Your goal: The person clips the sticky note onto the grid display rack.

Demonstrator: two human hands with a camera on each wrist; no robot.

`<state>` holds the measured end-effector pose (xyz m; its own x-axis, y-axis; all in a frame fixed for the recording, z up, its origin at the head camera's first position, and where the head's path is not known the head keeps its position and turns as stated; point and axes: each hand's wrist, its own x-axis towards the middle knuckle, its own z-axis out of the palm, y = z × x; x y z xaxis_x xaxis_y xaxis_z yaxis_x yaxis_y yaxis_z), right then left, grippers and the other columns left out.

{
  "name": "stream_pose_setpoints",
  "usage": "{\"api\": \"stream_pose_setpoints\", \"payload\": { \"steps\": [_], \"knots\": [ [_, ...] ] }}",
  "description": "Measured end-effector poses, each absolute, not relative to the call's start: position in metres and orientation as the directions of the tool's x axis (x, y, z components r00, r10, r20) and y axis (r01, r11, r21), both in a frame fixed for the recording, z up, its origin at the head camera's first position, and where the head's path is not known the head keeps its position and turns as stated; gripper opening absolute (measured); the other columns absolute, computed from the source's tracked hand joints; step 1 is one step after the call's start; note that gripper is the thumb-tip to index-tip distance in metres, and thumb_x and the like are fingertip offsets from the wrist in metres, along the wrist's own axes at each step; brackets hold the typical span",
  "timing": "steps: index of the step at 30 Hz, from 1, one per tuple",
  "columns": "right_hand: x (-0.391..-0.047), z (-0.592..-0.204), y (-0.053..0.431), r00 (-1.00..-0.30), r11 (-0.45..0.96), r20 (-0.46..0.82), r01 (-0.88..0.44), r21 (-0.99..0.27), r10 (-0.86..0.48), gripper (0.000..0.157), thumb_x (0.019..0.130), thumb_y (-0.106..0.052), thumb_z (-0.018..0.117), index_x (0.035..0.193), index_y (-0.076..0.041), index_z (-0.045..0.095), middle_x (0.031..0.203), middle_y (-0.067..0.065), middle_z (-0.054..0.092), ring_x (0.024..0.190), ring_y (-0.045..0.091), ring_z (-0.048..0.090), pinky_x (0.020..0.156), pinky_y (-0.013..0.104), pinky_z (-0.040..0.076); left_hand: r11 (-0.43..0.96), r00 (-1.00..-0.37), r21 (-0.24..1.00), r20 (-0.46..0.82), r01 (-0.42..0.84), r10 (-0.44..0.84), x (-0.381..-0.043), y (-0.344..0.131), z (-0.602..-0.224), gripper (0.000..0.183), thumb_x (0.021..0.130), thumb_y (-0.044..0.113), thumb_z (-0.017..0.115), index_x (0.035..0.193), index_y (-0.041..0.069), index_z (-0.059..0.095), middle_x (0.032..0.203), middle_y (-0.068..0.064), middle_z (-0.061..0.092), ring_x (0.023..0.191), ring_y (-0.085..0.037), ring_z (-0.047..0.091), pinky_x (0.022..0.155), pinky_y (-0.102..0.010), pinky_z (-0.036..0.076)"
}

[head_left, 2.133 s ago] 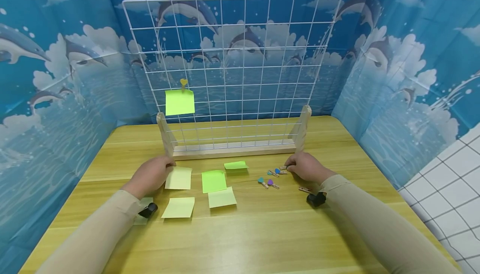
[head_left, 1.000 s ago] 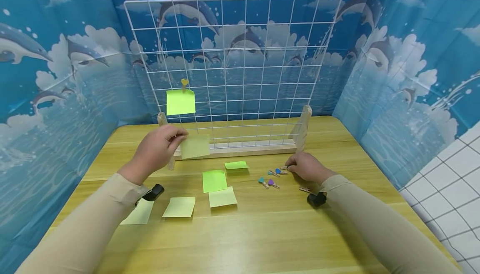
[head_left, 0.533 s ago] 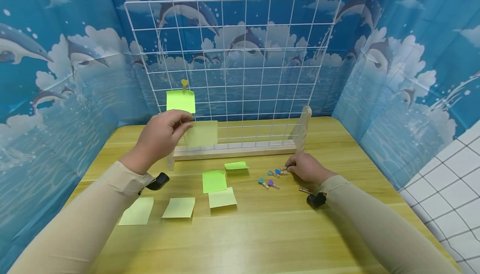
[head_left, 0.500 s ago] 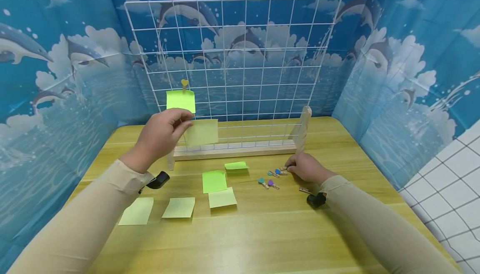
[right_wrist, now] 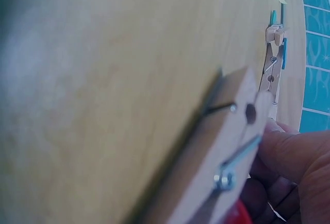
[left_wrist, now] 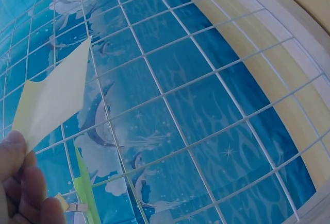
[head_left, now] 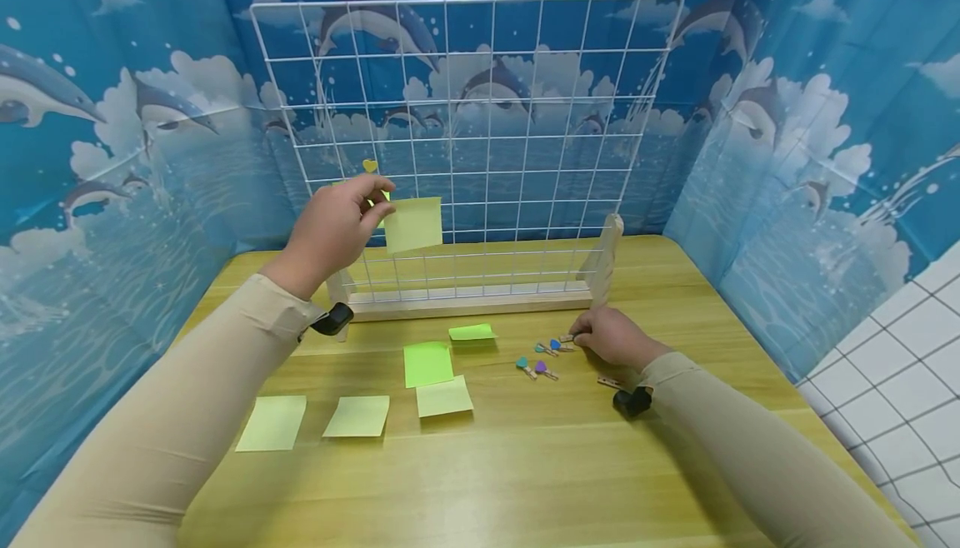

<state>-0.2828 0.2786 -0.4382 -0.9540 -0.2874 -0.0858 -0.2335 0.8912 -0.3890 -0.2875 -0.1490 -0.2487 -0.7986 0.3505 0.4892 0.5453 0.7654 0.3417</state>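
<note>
My left hand [head_left: 337,223] pinches a pale yellow sticky note [head_left: 415,225] by its left edge, raised in front of the white wire grid [head_left: 487,136]. In the left wrist view the note [left_wrist: 56,98] slants up from thumb and fingers. Behind this hand, mostly covered, a bright green note [left_wrist: 85,188] hangs from a yellow heart clip [head_left: 370,166]. My right hand [head_left: 611,336] is low over the table, its fingertips pinching a small wooden clothespin [head_left: 566,338]. Several heart-topped clothespins [head_left: 542,368] lie left of it, and another clothespin [right_wrist: 211,157] lies near the wrist.
Two green notes [head_left: 427,365] and several pale yellow notes [head_left: 357,416] lie on the wooden table [head_left: 510,481]. The grid stands in a wooden base [head_left: 472,305] with side posts. Dolphin-print curtains [head_left: 90,198] enclose the back and sides.
My left hand has picked the pale yellow note off the table and raised it up and to the right, until the hand covers the hanging green note. The right hand has stayed in place.
</note>
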Motion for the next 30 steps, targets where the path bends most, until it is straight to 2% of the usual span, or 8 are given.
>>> {"api": "stream_pose_setpoints", "payload": {
  "steps": [5, 13, 20, 27, 30],
  "knots": [
    [-0.283, -0.439, 0.278, -0.955, 0.890, -0.087, -0.227, -0.396, -0.282, 0.014, 0.101, -0.010, 0.069, 0.110, -0.009, 0.080, 0.104, 0.005, 0.079, 0.098, 0.022, 0.071, 0.094, 0.051, 0.058, 0.773, -0.826, 0.367, 0.452, 0.517, 0.337, -0.299, -0.148, -0.248, 0.033, 0.111, 0.021, 0.057, 0.141, 0.010, 0.063, 0.117, -0.012, 0.073, 0.087, -0.026, 0.065, 0.072, -0.042, 0.053],
    [-0.284, -0.441, 0.279, -0.952, 0.890, -0.076, -0.246, -0.384, -0.296, 0.014, 0.100, -0.010, 0.070, 0.109, -0.008, 0.080, 0.104, 0.006, 0.079, 0.097, 0.024, 0.072, 0.093, 0.052, 0.058, 0.772, -0.858, 0.429, 0.427, 0.469, 0.285, -0.317, -0.153, -0.253, 0.035, 0.112, 0.022, 0.054, 0.145, 0.011, 0.059, 0.117, -0.012, 0.070, 0.089, -0.028, 0.063, 0.074, -0.042, 0.050],
    [-0.284, -0.441, 0.278, -0.954, 0.891, -0.077, -0.240, -0.385, -0.290, 0.014, 0.100, -0.009, 0.070, 0.109, -0.008, 0.081, 0.103, 0.005, 0.080, 0.097, 0.022, 0.072, 0.094, 0.051, 0.059, 0.787, -0.873, 0.431, 0.409, 0.442, 0.266, -0.326, -0.149, -0.253, 0.038, 0.112, 0.024, 0.054, 0.148, 0.013, 0.057, 0.117, -0.011, 0.072, 0.083, -0.026, 0.065, 0.071, -0.041, 0.050],
    [-0.285, -0.443, 0.279, -0.955, 0.892, -0.076, -0.236, -0.387, -0.286, 0.014, 0.100, -0.010, 0.070, 0.109, -0.009, 0.081, 0.103, 0.004, 0.079, 0.097, 0.022, 0.071, 0.094, 0.051, 0.058, 0.801, -0.870, 0.411, 0.418, 0.437, 0.260, -0.330, -0.146, -0.251, 0.039, 0.112, 0.023, 0.055, 0.149, 0.013, 0.059, 0.122, -0.013, 0.073, 0.084, -0.027, 0.067, 0.071, -0.040, 0.050],
    [-0.285, -0.443, 0.279, -0.955, 0.892, -0.076, -0.235, -0.386, -0.285, 0.014, 0.100, -0.010, 0.070, 0.109, -0.009, 0.081, 0.103, 0.004, 0.079, 0.097, 0.022, 0.072, 0.095, 0.051, 0.058, 0.815, -0.869, 0.390, 0.425, 0.428, 0.254, -0.331, -0.144, -0.250, 0.038, 0.111, 0.024, 0.056, 0.148, 0.015, 0.061, 0.125, -0.012, 0.074, 0.078, -0.026, 0.066, 0.067, -0.040, 0.048]
  ]
}}
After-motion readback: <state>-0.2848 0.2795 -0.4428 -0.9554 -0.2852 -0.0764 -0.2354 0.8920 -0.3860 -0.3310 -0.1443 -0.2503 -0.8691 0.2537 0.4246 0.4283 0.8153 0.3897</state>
